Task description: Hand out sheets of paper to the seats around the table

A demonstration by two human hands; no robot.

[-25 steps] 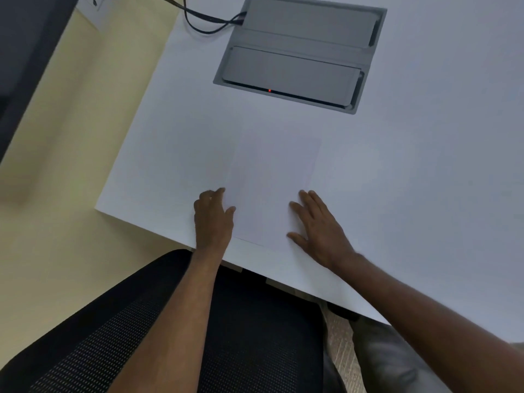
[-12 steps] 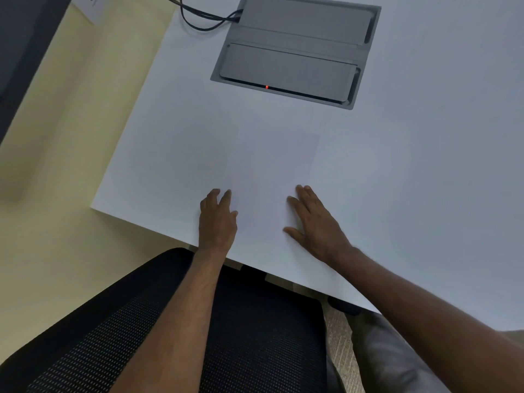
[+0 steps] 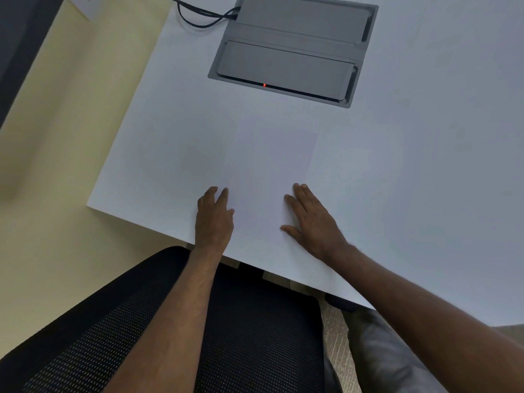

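A white sheet of paper lies flat on the white table, near the front edge, just ahead of a black mesh chair. My left hand rests palm down at the sheet's left edge, fingers apart. My right hand lies flat at the sheet's right edge, fingers spread. Neither hand grips the paper. The sheet is hard to tell from the table top.
A grey cable box with a red light is set into the table beyond the sheet, with black cables running off its left side. The table's left corner borders a pale yellow floor.
My left hand's fingers have uncurled and flattened beside the sheet. Both hands stay at the paper's edges; the view shifted slightly.
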